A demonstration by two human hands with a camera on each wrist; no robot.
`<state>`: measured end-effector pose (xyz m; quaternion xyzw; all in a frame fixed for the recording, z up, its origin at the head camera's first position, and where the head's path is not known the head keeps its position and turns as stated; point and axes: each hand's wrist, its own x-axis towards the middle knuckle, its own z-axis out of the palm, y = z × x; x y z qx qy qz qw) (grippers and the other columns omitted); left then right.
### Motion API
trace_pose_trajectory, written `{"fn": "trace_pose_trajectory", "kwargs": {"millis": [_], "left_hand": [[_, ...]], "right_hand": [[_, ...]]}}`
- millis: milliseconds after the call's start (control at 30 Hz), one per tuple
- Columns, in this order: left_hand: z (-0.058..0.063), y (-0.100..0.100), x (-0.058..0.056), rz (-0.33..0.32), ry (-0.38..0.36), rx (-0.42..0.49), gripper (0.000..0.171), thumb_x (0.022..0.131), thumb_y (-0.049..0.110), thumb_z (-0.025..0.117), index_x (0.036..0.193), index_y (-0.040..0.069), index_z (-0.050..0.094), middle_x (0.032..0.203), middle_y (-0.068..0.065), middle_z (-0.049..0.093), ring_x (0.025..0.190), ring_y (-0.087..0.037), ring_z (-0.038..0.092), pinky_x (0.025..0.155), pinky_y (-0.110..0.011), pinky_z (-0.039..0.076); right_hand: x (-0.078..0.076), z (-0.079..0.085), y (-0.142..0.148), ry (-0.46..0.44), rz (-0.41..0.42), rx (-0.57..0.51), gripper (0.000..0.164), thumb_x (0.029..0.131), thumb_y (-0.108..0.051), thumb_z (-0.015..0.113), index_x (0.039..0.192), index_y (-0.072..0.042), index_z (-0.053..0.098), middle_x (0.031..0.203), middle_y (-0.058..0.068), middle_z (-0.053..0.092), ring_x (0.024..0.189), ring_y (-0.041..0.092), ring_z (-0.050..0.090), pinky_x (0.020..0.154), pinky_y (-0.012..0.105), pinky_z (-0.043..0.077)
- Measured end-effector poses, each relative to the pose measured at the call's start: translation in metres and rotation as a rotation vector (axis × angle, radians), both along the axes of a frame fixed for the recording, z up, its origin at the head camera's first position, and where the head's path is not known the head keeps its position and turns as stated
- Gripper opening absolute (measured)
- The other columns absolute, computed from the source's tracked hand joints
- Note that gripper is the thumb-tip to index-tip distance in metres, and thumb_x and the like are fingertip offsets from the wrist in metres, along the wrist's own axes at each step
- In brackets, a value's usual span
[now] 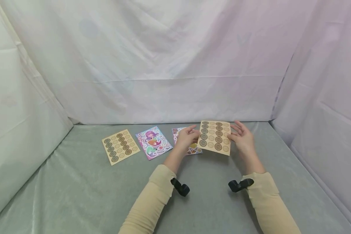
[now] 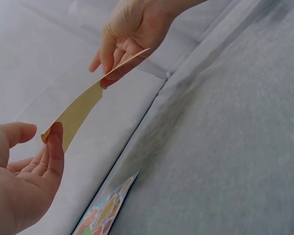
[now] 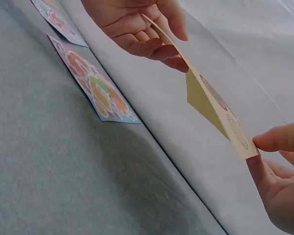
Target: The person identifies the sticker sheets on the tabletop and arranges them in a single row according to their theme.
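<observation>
A tan sheet of round stickers, with rows of dark and light circles, is held above the table between both hands. My right hand pinches its right edge, thumb on the printed face and fingers behind. At the left edge my left hand touches the sheet with its fingers; in the left wrist view its thumb stands apart from the paper. The sheet bends slightly, its plain yellowish back showing in the right wrist view. Partly hidden behind the left hand lies a colourful sticker sheet.
To the left on the grey cloth-covered table lie a mermaid sticker sheet and a second tan sheet of round stickers. White curtains enclose the back and both sides.
</observation>
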<state>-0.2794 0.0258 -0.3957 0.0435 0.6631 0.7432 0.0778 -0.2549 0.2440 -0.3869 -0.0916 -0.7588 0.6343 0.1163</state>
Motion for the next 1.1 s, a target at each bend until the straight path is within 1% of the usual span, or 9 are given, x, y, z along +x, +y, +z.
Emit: {"fn": "trace_pose_trajectory", "kwargs": {"millis": [167,300,433,633,667,733,867,933,1100], "left_hand": [[0.000,-0.008,0.001,-0.036,-0.001,-0.017,0.058,0.084,0.006,0.065,0.140,0.006,0.047,0.101,-0.008,0.070,0.074,-0.018,0.067,0.076,-0.029,0.056],[0.000,-0.012,0.001,-0.068,0.017,-0.011,0.060,0.084,0.002,0.064,0.141,0.007,0.046,0.097,-0.009,0.070,0.069,-0.017,0.065,0.075,-0.031,0.057],[0.001,-0.015,0.003,-0.095,0.034,-0.010,0.060,0.085,0.000,0.065,0.142,0.009,0.046,0.094,-0.009,0.069,0.071,-0.017,0.065,0.075,-0.033,0.057],[0.005,-0.021,0.007,-0.122,0.043,-0.031,0.064,0.086,-0.001,0.065,0.145,0.013,0.043,0.096,-0.009,0.067,0.075,-0.020,0.066,0.073,-0.034,0.058],[0.009,-0.023,0.010,-0.127,0.041,-0.037,0.065,0.086,-0.002,0.064,0.145,0.013,0.041,0.096,-0.009,0.067,0.075,-0.020,0.066,0.074,-0.036,0.058],[0.010,-0.026,0.011,-0.136,0.047,-0.036,0.067,0.086,-0.003,0.064,0.146,0.013,0.040,0.094,-0.009,0.065,0.074,-0.019,0.065,0.075,-0.039,0.057],[0.009,-0.030,0.014,-0.143,0.058,-0.041,0.068,0.086,-0.005,0.063,0.147,0.011,0.038,0.092,-0.010,0.066,0.073,-0.020,0.065,0.072,-0.039,0.058],[0.005,-0.032,0.013,-0.138,0.065,-0.040,0.067,0.086,-0.005,0.063,0.147,0.011,0.038,0.093,-0.011,0.068,0.073,-0.021,0.066,0.068,-0.036,0.058],[0.002,-0.038,0.016,-0.118,0.057,-0.068,0.067,0.086,-0.003,0.064,0.146,0.011,0.039,0.097,-0.010,0.070,0.073,-0.022,0.067,0.073,-0.041,0.058]], "right_hand": [[0.003,0.003,-0.004,0.013,0.048,-0.011,0.078,0.086,0.010,0.061,0.152,-0.014,0.027,0.146,0.016,0.041,0.120,0.029,0.052,0.081,0.018,0.051],[0.005,0.005,-0.006,0.026,0.085,-0.030,0.078,0.086,0.011,0.060,0.152,-0.013,0.026,0.145,0.018,0.041,0.115,0.025,0.055,0.079,0.017,0.051],[0.007,0.007,-0.010,0.030,0.099,-0.038,0.077,0.087,0.011,0.060,0.152,-0.012,0.025,0.145,0.017,0.042,0.110,0.019,0.057,0.079,0.017,0.052],[0.008,0.009,-0.015,0.040,0.114,-0.036,0.077,0.086,0.012,0.059,0.152,-0.010,0.026,0.143,0.017,0.044,0.109,0.018,0.058,0.080,0.017,0.051],[0.009,0.010,-0.016,0.042,0.117,-0.036,0.077,0.086,0.012,0.059,0.152,-0.010,0.026,0.143,0.017,0.044,0.108,0.018,0.058,0.080,0.017,0.051],[0.010,0.010,-0.018,0.042,0.122,-0.034,0.076,0.086,0.011,0.059,0.152,-0.010,0.026,0.143,0.017,0.045,0.109,0.018,0.058,0.081,0.017,0.051],[0.011,0.011,-0.021,0.040,0.130,-0.022,0.076,0.086,0.011,0.059,0.152,-0.011,0.026,0.142,0.017,0.045,0.107,0.016,0.058,0.081,0.017,0.051],[0.011,0.011,-0.022,0.042,0.139,-0.018,0.076,0.086,0.010,0.059,0.152,-0.011,0.027,0.142,0.018,0.045,0.106,0.015,0.058,0.081,0.017,0.051],[0.012,0.010,-0.026,0.037,0.166,-0.011,0.076,0.087,0.010,0.059,0.152,-0.012,0.027,0.142,0.018,0.045,0.108,0.018,0.057,0.082,0.018,0.051]]}}
